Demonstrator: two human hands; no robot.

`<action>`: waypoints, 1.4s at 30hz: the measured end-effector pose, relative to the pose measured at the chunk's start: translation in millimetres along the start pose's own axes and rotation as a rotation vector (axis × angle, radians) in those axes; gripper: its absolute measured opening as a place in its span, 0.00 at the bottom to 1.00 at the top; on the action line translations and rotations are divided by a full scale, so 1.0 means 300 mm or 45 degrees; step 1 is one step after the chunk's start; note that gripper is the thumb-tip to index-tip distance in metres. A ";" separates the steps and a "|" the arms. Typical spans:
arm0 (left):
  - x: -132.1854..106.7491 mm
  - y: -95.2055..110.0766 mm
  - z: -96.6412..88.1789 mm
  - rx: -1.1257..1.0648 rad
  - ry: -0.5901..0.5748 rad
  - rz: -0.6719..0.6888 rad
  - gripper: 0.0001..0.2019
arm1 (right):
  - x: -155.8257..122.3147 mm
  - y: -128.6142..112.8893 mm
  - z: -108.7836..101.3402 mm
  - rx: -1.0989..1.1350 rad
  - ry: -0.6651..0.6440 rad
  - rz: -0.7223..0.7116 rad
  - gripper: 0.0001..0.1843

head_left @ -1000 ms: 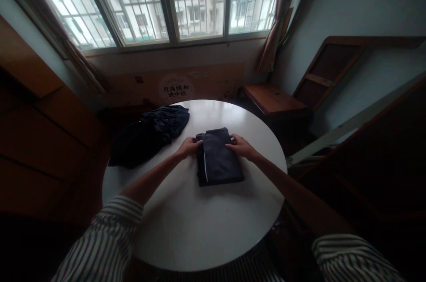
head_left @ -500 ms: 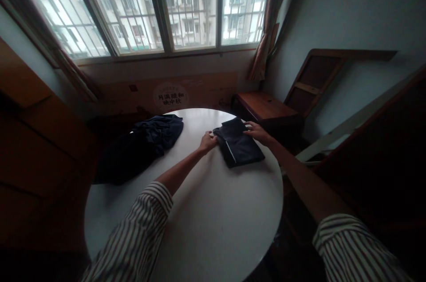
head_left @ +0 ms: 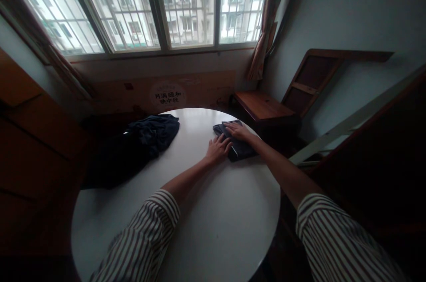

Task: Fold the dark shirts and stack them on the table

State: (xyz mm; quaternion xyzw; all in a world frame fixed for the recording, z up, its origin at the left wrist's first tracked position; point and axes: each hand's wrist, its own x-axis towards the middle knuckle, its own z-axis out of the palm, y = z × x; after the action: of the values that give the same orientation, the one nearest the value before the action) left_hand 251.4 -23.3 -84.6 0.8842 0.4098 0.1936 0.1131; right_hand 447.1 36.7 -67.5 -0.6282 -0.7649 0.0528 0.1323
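1 dk garment (head_left: 244, 152), folded, wht stripe (head_left: 234, 152) | L hand (head_left: 217, 148), R hand (head_left: 240, 132) fingers spread

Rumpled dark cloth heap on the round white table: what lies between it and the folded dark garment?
The head view shows white tabletop between the cloth heap and folded garment, with the left hand at the garment's left edge.

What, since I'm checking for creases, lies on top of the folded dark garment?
The right hand lies on the folded dark garment, the left hand at its edge; whatever they cover is hidden.
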 end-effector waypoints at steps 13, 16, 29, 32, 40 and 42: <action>0.002 -0.009 0.017 0.000 0.056 -0.056 0.24 | -0.051 -0.087 -0.014 -0.071 0.009 0.269 0.29; -0.001 -0.004 0.020 0.004 0.074 -0.019 0.24 | -0.112 -0.053 -0.062 -0.126 0.087 0.506 0.30; 0.013 0.012 0.036 0.002 0.083 0.216 0.22 | -0.356 -0.036 -0.110 -0.135 -0.013 0.643 0.27; 0.024 0.044 0.040 -0.027 0.055 0.222 0.23 | -0.372 -0.023 -0.130 -0.152 -0.032 0.644 0.26; -0.008 0.122 -0.015 -0.046 -0.060 0.084 0.24 | -0.419 0.029 -0.141 -0.484 0.034 0.574 0.25; -0.039 0.089 -0.065 -0.007 -0.097 0.018 0.24 | -0.398 -0.005 -0.138 -0.588 0.154 0.473 0.25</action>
State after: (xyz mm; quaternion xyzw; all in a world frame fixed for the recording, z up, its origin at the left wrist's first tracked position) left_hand 254.2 -48.5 -60.3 0.8935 0.3983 0.1618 0.1296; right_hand 477.9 -83.5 -43.8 -0.7728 -0.6194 -0.1368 0.0194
